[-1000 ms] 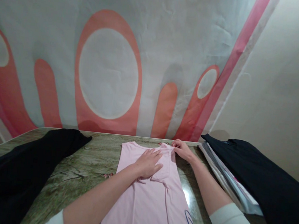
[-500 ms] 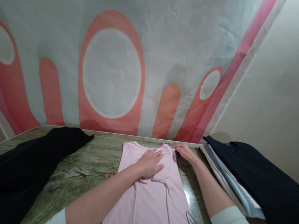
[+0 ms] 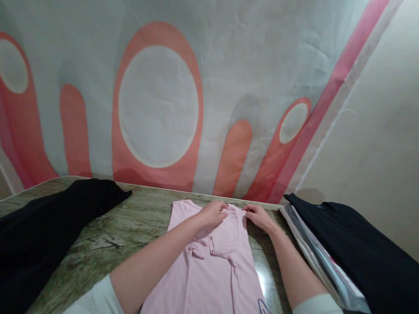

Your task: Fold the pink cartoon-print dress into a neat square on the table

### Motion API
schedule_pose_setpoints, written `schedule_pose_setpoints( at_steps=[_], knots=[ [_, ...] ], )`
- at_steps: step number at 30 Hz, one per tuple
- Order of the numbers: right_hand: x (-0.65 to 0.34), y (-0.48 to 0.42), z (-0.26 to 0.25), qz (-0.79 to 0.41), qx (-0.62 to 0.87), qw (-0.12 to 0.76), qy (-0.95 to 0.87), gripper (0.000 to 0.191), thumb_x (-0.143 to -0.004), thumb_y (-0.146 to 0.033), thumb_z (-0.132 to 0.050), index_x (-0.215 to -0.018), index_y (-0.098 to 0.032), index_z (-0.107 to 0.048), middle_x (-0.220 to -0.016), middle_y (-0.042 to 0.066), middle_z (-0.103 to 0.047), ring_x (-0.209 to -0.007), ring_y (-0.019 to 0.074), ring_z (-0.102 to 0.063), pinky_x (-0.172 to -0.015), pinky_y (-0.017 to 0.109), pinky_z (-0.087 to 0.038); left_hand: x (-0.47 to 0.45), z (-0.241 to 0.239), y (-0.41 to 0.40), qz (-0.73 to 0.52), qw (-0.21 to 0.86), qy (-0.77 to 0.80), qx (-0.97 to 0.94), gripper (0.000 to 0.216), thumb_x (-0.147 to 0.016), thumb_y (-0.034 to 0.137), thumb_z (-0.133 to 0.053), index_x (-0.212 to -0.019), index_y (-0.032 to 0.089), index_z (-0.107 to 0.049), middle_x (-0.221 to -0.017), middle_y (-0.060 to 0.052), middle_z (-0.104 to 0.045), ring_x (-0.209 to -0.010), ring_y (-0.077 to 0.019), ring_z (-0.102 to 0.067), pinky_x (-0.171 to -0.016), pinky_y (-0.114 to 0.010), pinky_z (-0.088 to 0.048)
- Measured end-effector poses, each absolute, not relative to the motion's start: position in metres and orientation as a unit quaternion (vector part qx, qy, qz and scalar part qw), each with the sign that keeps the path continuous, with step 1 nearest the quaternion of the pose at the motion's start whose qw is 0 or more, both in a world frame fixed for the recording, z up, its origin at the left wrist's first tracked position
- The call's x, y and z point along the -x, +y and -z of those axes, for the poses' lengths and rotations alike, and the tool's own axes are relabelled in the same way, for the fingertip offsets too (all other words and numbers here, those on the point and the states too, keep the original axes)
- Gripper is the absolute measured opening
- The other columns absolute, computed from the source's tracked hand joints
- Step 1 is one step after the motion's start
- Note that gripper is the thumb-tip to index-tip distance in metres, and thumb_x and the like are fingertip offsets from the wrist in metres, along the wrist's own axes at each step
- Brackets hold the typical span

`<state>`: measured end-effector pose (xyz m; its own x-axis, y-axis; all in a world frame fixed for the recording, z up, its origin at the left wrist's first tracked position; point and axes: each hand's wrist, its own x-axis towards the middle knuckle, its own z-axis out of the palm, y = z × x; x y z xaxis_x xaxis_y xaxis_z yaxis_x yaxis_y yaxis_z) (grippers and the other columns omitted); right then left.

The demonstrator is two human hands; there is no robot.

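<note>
Pinching the pink top w/ our R grip, L grip alongside (can't tell if holding), we might crease it pulling unevenly.

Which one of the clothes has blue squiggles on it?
The pink top, in the middle with the right hand at its shoulder. The black garment on the left and stack on the right show no squiggles.
</note>
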<state>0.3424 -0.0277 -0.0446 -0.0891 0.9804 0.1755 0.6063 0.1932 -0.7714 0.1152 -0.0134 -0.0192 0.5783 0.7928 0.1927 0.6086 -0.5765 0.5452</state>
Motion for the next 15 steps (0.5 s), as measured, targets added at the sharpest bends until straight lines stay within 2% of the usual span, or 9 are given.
schedule_pose_setpoints(
  at_steps=[4, 9, 12, 15],
  knots=[
    [-0.342, -0.032, 0.043, -0.274, 0.567, 0.351, -0.693, 0.023, -0.06, -0.021, -0.044, -0.071, -0.016, -0.064, -0.069, 0.001, -0.063, -0.067, 0.0157, -0.053, -0.063, 0.025, -0.039, -0.146, 0.02, 0.014, -0.252, 0.224, 0.49, -0.804, 0.026, -0.085, 0.032, -0.046, -0.089, 0.013, -0.064, -0.087, -0.008, -0.066, -0.079, -0.0166, -0.058, -0.069, -0.024, -0.041],
    [-0.343, -0.037, 0.041, -0.297, 0.577, 0.356, -0.672, 0.031, -0.063, -0.024, -0.043, -0.079, -0.015, -0.068, -0.067, 0.001, -0.064, -0.063, 0.0152, -0.053, -0.061, 0.024, -0.039, -0.163, 0.027, 0.02, -0.255, 0.206, 0.522, -0.787, 0.037, -0.082, 0.046, -0.048, -0.076, 0.016, -0.067, -0.082, -0.011, -0.067, -0.08, -0.0234, -0.06, -0.072, -0.031, -0.04],
    [-0.343, -0.039, 0.039, -0.297, 0.581, 0.373, -0.659, 0.032, -0.064, -0.025, -0.045, -0.081, -0.014, -0.07, -0.07, 0.002, -0.065, -0.067, 0.0157, -0.054, -0.063, 0.024, -0.039, -0.16, 0.033, 0.017, -0.282, 0.203, 0.5, -0.793, 0.027, -0.077, 0.043, -0.055, -0.077, 0.02, -0.068, -0.082, -0.006, -0.067, -0.081, -0.0222, -0.059, -0.074, -0.03, -0.04],
    [-0.344, -0.041, 0.038, -0.296, 0.581, 0.385, -0.653, 0.029, -0.067, -0.027, -0.046, -0.076, -0.014, -0.07, -0.072, 0.002, -0.066, -0.07, 0.016, -0.055, -0.065, 0.024, -0.038, -0.155, 0.037, 0.016, -0.296, 0.223, 0.471, -0.8, 0.018, -0.074, 0.037, -0.059, -0.079, 0.022, -0.068, -0.081, -0.002, -0.067, -0.079, -0.0182, -0.059, -0.072, -0.026, -0.04]
  ],
)
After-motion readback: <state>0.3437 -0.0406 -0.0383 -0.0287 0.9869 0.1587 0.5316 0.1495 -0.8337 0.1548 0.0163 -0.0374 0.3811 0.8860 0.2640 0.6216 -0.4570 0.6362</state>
